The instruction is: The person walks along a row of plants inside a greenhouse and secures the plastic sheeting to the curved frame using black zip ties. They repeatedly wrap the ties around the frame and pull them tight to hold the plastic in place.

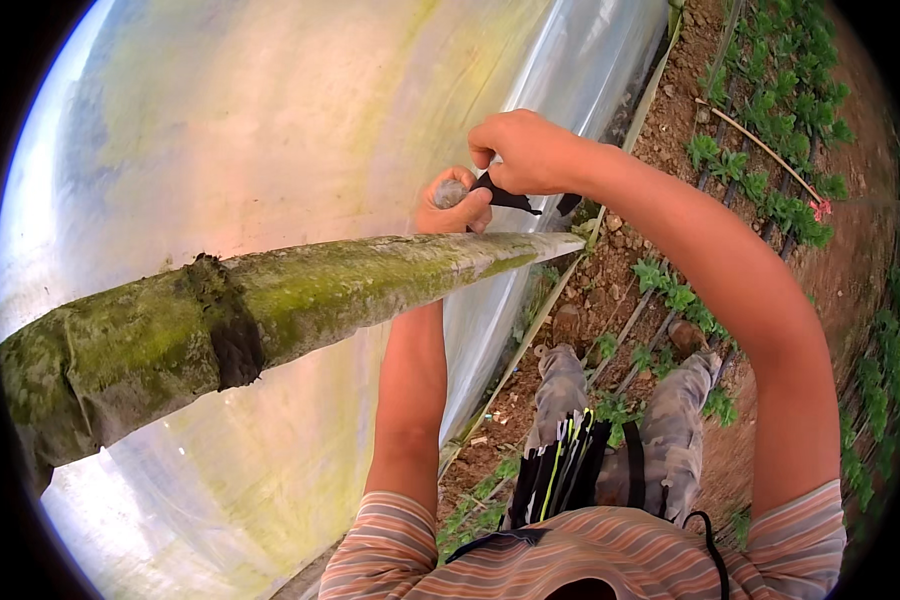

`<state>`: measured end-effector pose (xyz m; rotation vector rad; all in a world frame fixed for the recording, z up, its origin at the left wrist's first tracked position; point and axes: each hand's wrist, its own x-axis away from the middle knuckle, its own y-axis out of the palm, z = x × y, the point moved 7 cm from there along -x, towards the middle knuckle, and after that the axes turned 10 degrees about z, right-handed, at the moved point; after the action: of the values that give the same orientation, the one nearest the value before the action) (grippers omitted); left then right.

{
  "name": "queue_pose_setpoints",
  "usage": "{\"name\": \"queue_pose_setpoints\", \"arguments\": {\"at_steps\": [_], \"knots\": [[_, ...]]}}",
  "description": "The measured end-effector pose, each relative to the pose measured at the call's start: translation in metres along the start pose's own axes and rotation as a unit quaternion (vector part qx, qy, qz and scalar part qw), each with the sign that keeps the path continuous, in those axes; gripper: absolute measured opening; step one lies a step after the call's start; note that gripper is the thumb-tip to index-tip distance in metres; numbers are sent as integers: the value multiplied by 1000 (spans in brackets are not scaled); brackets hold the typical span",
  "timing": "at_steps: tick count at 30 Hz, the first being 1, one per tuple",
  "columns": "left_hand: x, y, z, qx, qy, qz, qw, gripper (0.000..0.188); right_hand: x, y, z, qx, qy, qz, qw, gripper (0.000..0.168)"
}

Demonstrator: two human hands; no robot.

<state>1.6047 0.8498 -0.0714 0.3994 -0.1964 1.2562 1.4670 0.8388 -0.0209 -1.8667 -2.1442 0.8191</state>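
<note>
My left hand (454, 206) reaches behind a mossy, greenish post (345, 281) and grips a rounded grey lump (450, 193). Whether that lump is a bar end or bunched plastic film, I cannot tell. A black strip (504, 196) of flexible material runs from beside the left thumb, its torn-looking end hanging free. Just above and to the right, my right hand (525, 154) has its fingers curled at the strip's upper edge, pinching it. Behind both hands spreads a stained, translucent plastic sheet (270, 150). Part of my left forearm is hidden by the post.
A dark band (229, 330) circles the post. At my waist hangs a bundle of black strips (559, 472), some edged yellow-green. Rows of green plants (780, 112) grow along drip lines (641, 307) on reddish soil. A thin bent stick (765, 150) stands among them.
</note>
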Motion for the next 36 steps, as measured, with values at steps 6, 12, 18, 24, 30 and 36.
{"name": "queue_pose_setpoints", "arguments": {"at_steps": [6, 12, 18, 24, 30, 36], "knots": [[-2, -12, 6, -155, 45, 44, 986, 17, 6, 13, -16, 76, -11, -42, 996, 19], [6, -21, 22, -485, 171, 57, 856, 20, 8, 40, -22, 47, 125, -88, 987, 25], [23, -30, 17, -252, 82, 41, 963, 16, 14, 40, -20, -3, 168, -59, 984, 27], [45, -34, 58, -125, 53, 10, 991, 24, 65, 3, -25, -190, 249, 60, 948, 25], [45, -17, 100, -28, 47, -32, 998, 27, 3, -50, -105, -81, 15, 190, 978, 19], [30, -34, 87, -391, 267, 75, 878, 14, -15, -2, -114, 93, 71, -72, 991, 47]]}}
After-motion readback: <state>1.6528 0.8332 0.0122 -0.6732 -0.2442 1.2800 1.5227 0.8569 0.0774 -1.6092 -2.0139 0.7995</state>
